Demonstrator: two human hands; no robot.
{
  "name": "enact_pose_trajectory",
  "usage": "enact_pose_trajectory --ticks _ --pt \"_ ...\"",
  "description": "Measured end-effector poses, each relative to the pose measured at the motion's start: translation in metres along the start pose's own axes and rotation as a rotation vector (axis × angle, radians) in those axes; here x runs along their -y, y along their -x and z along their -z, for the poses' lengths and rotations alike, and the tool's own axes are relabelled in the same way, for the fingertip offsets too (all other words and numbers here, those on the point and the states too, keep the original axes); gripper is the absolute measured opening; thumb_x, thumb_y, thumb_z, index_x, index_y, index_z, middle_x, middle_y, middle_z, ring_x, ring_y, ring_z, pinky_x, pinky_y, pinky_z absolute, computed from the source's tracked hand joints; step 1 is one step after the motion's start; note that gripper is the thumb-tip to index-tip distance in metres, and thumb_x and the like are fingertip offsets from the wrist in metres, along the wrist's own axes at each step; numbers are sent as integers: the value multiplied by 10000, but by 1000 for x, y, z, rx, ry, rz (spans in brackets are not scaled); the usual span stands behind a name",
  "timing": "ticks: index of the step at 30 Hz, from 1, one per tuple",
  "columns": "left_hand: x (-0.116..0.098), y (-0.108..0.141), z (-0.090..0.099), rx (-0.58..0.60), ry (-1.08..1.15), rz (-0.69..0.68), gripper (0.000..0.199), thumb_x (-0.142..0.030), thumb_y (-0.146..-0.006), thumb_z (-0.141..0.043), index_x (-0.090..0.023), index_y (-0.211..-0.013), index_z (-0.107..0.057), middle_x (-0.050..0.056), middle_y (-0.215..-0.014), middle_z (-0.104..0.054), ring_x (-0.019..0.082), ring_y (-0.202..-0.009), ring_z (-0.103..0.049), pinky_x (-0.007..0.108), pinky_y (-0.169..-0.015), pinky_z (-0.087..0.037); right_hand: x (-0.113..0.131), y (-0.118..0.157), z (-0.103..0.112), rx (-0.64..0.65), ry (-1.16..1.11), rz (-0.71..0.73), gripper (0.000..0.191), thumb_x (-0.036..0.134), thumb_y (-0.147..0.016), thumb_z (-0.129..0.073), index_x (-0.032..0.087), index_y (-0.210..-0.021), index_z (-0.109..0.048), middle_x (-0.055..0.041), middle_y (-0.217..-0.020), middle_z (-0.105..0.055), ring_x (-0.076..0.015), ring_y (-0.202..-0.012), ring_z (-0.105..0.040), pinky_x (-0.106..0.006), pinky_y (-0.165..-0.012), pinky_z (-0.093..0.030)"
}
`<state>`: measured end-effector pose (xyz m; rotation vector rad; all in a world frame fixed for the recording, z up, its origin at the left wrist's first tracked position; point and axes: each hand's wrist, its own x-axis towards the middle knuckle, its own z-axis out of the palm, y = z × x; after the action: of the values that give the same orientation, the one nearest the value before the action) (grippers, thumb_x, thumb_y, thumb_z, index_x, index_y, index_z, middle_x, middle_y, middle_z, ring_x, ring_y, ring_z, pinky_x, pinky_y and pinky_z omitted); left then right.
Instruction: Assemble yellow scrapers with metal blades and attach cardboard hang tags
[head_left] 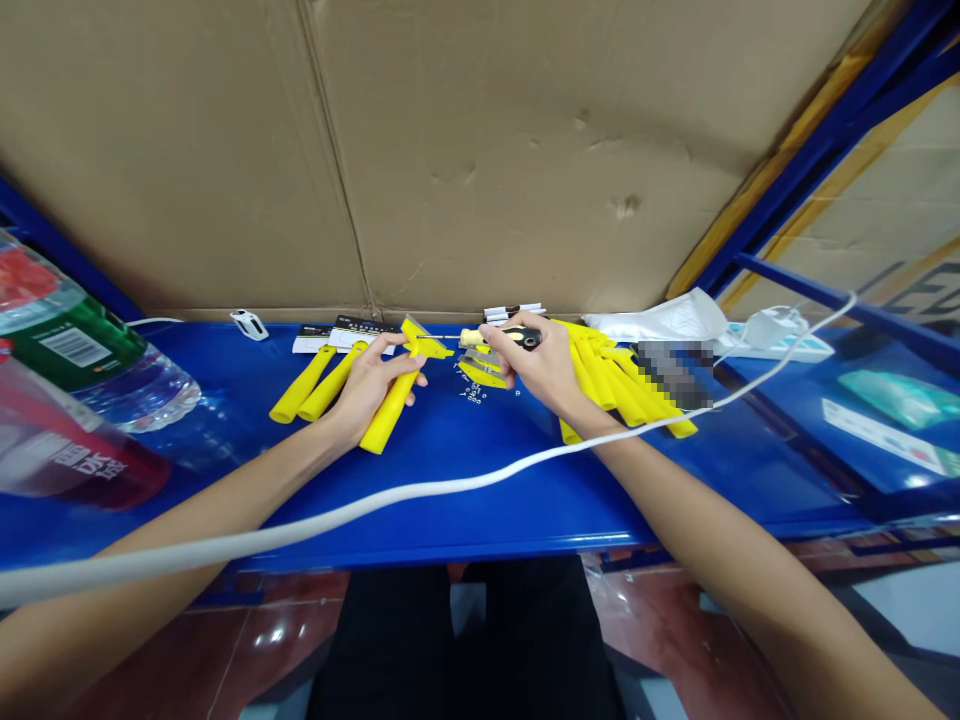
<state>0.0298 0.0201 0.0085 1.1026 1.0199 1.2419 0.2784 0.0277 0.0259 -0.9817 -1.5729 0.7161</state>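
My left hand (365,395) is closed around a yellow scraper (391,410) with a thick tubular handle, its wide head pointing up and away. In my right hand (546,360) is a screwdriver (523,338) with a yellow and black handle, held level. Its thin shaft points left and reaches the scraper's head; whether the tip sits in a screw is too small to tell. Small loose screws and nuts (474,390) lie on the blue table between my hands, beside a yellow curved part (482,372) near my right fingers.
Two yellow handles (304,385) lie left, by black-and-white packs (360,328). More yellow handles (611,385) are piled right, near a white bag (664,318) and power strip (787,342). A white cable (450,487) crosses in front; a large bottle (82,345) stands left.
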Motion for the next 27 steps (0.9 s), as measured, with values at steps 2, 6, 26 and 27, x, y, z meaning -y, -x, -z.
enact_pose_trajectory --ticks 2,6,26,27 --pt "0 1 0 7 7 -1 503 -237 -780 -928 -245 -1153 -592 17 -815 -778 170 -564 -688 234 -442 -509 0 0 0 -14 -8 -10 478 678 -927 -814 262 -764 -645 40 -528 -654 -149 -382 -590 -294 -394 -461" --pt "-1 1 -1 22 12 -5 489 -248 -788 -938 -242 -1143 -601 16 -784 -770 177 -556 -686 239 -439 -505 0 -1 0 -34 -1 0 487 680 -929 -815 267 -737 -641 36 -524 -653 -157 -390 -591 -307 -409 -482" --pt "-41 -15 21 -66 180 -309 396 -176 -802 -909 -252 -1141 -720 38 -1063 -775 153 -728 -729 207 -476 -488 -6 4 -4 21 397 351 300 422 -1058 -658 240 -1285 -731 -61 -1124 -831 -221 -845 -736 -381 -796 -580" --pt "-42 -16 21 -60 185 -319 394 -175 -807 -904 -257 -1147 -724 39 -1072 -775 154 -735 -730 207 -478 -488 -7 4 -4 39 409 379 305 415 -1063 -652 240 -1297 -736 -69 -1154 -836 -233 -883 -755 -392 -833 -591"
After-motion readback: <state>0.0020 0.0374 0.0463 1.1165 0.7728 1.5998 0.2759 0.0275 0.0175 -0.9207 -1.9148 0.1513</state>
